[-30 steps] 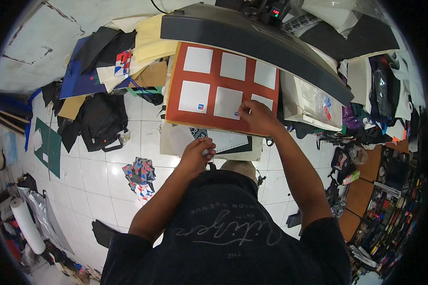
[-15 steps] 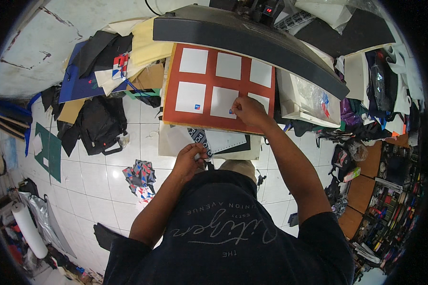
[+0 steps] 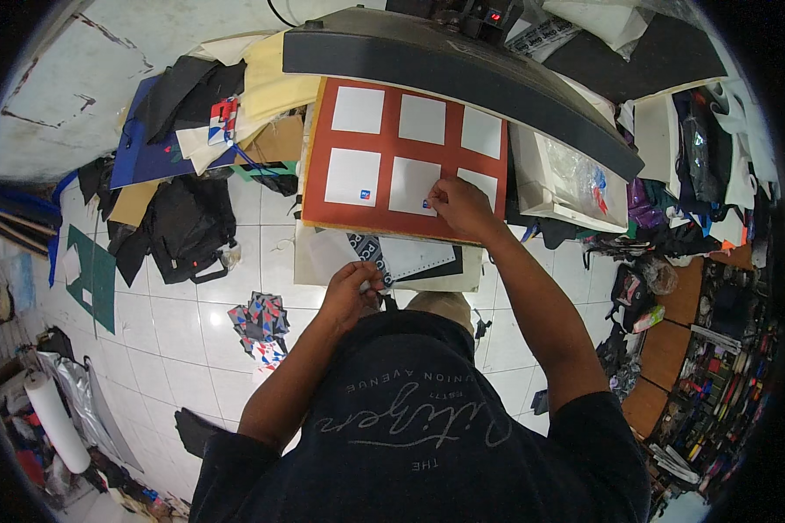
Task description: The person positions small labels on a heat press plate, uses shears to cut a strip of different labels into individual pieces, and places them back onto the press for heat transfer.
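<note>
A red-brown board lies in front of me with several white square pieces on it. My right hand is over the lower middle white square, its fingers pinched together at a small blue label near that square's lower right corner. A matching blue label lies on the white square to the left. Close to my body, my left hand is closed, with a bit of something whitish at the fingertips that I cannot make out.
A thick dark grey slab, like a heat press plate, hangs above the board's far edge. Below the board lie sheets and a dark printed strip. Left are a black bag and a floor pile of patterned pieces; right, a white box.
The whole view has shifted slightly. My right hand stays at the lower middle square with its fingertips at the blue label; my left hand has hardly moved.
</note>
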`<state>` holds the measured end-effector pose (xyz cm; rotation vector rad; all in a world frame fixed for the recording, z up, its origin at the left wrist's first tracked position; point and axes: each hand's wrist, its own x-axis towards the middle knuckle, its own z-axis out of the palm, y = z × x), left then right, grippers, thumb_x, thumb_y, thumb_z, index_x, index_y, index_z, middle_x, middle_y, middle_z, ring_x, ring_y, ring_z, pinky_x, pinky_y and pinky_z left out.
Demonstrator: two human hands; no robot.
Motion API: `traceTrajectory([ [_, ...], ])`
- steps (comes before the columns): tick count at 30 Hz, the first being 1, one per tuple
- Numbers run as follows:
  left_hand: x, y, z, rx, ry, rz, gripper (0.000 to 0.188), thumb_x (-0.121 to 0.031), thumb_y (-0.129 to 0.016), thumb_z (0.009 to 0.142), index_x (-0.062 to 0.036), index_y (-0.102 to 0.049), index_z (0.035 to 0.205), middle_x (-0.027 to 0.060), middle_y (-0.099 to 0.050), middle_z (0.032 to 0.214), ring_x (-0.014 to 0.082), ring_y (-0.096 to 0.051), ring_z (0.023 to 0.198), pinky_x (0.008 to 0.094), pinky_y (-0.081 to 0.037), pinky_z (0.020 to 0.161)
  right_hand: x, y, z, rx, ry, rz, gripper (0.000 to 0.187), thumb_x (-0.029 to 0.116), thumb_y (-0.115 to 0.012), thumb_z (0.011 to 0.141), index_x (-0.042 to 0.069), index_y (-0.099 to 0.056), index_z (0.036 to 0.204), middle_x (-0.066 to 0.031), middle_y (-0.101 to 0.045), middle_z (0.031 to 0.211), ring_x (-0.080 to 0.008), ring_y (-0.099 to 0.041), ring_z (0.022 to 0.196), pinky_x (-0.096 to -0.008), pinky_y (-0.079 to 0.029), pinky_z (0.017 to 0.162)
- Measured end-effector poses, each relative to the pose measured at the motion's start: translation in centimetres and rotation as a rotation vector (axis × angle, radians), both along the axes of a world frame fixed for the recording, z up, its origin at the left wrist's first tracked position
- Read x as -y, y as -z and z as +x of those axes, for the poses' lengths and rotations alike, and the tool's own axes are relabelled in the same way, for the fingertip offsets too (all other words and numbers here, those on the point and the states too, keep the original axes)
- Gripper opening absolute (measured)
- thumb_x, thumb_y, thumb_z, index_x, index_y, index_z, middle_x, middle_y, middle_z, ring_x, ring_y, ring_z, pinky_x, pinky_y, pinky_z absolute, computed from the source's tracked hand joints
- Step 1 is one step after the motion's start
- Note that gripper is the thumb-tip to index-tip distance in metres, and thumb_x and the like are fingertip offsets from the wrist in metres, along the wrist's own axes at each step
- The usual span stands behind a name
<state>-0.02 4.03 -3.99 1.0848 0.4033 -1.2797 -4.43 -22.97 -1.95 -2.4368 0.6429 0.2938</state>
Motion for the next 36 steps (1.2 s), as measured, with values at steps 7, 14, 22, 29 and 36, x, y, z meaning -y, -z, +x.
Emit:
traceTrajectory([
  [7, -0.3, 0.8, 0.0, 0.001, -0.003, -0.009, 0.019, -0.010, -0.058, 0.086, -0.0025, -0.055, 0.102, 0.0072, -0.059, 0.092, 0.0160, -0.056, 0.078, 0.0253, -0.041, 0.064, 0.0, -0.1, -0.1, 0.006, 0.017, -0.008, 0.019, 0.025, -0.059, 0.086, 0.007, -0.065, 0.089, -0.0108, -0.066, 0.089, -0.0277, -0.064, 0.088, -0.0417, -0.048, 0.078],
  [14, -0.3, 0.8, 0.0, -0.009, -0.017, 0.010, 0.013, -0.009, -0.060, 0.085, -0.0034, -0.056, 0.096, 0.0060, -0.059, 0.088, 0.0139, -0.056, 0.075, 0.0238, -0.043, 0.060, -0.2, -0.1, -0.1, -0.004, 0.012, -0.029, 0.017, 0.024, -0.059, 0.085, 0.008, -0.065, 0.088, -0.0092, -0.066, 0.091, -0.0269, -0.064, 0.086, -0.0411, -0.049, 0.077],
  [22, -0.1, 0.8, -0.1, 0.013, -0.006, 0.022, 0.014, -0.009, -0.059, 0.085, -0.0032, -0.056, 0.097, 0.0063, -0.059, 0.089, 0.0150, -0.057, 0.077, 0.0253, -0.044, 0.063, -0.8, 0.5, -0.2, 0.094, -0.015, -0.147, 0.014, 0.022, -0.062, 0.081, 0.008, -0.063, 0.085, -0.0096, -0.064, 0.089, -0.0275, -0.063, 0.086, -0.0411, -0.050, 0.078],
  [29, 0.2, 0.1, 0.2, 0.030, 0.031, 0.030, 0.023, -0.014, -0.054, 0.086, -0.0013, -0.054, 0.105, 0.0094, -0.059, 0.095, 0.0192, -0.056, 0.085, 0.0290, -0.043, 0.073, -0.7, -0.4, -0.3, 0.047, -0.028, -0.189, 0.014, 0.022, -0.062, 0.082, 0.009, -0.063, 0.087, -0.0100, -0.063, 0.089, -0.0263, -0.063, 0.087, -0.0405, -0.050, 0.079],
  [36, 0.2, 0.4, -0.1, -0.069, -0.125, -0.062, 0.036, -0.011, -0.051, 0.085, 0.0063, -0.047, 0.117, 0.0178, -0.054, 0.107, 0.0276, -0.054, 0.103, 0.0380, -0.045, 0.096, 0.0, -4.9, -1.3, 0.235, 0.240, -0.105, 0.021, 0.027, -0.063, 0.085, 0.007, -0.063, 0.092, -0.0094, -0.065, 0.090, -0.0237, -0.064, 0.079, -0.0367, -0.051, 0.071],
])
